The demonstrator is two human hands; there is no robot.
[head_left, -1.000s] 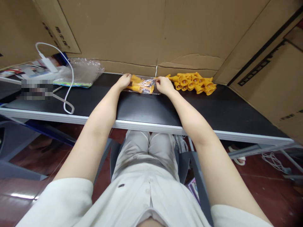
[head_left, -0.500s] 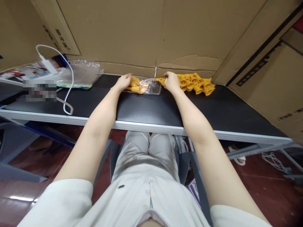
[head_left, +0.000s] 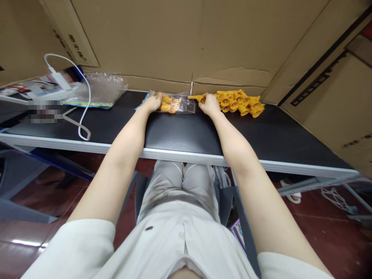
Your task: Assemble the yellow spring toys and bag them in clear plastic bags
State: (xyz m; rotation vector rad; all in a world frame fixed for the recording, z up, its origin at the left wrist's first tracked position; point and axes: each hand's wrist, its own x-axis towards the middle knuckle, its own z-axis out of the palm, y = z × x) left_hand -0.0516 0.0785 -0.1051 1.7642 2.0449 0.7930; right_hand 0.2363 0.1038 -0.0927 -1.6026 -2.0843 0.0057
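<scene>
My left hand [head_left: 153,102] is closed on the left part of a clear plastic bag [head_left: 187,105] that lies on the black tabletop. Several yellow horn-shaped pieces [head_left: 168,104] are inside the bag, and a blue printed edge shows behind the hand. In my right hand [head_left: 209,104] is one yellow plastic horn [head_left: 196,98], gripped near its flared end. Its narrow end points left, at the right end of the bag; whether it is inside the bag I cannot tell. Just right of that hand lies a pile of yellow horns [head_left: 240,101], flared ends toward me.
Flat clear bags [head_left: 100,91] with a colourful edge lie at the left. Near them are a white cable [head_left: 88,100] with a white plug and some papers. Cardboard walls [head_left: 162,42] stand behind and at the right. The table's silver edge [head_left: 183,155] runs before my lap.
My right hand has shifted slightly left and down, and the horn in it shows more clearly. The left hand has turned a little, uncovering the bag's blue edge.
</scene>
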